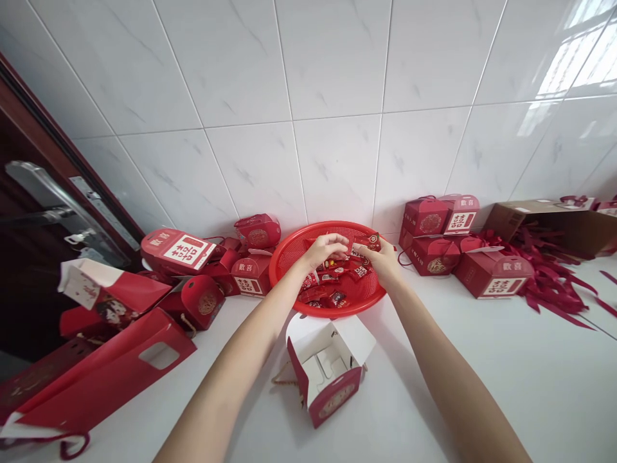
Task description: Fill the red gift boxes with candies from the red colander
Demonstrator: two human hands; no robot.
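A red plastic basket (284, 247) with a perforated wall stands against the tiled wall. Several wrapped candies (332, 278), mostly red, lie inside it. My left hand (328, 249) is over the basket's middle, its fingers loosely bent and apart, with nothing visible in them. At the right side of the basket, my right hand (382, 260) pinches a red wrapped candy (369, 240) between thumb and fingers. In front of the basket, between my forearms, a red gift box (332, 395) stands with its flaps spread. Its white inside shows no candy.
Red gift boxes and bags (186, 251) crowd the left side beside a dark door with a metal handle (53, 193). More closed red boxes (494, 273) are stacked at the right. Beyond them, dark red ribbons (549, 276) spill from a cardboard box (530, 209).
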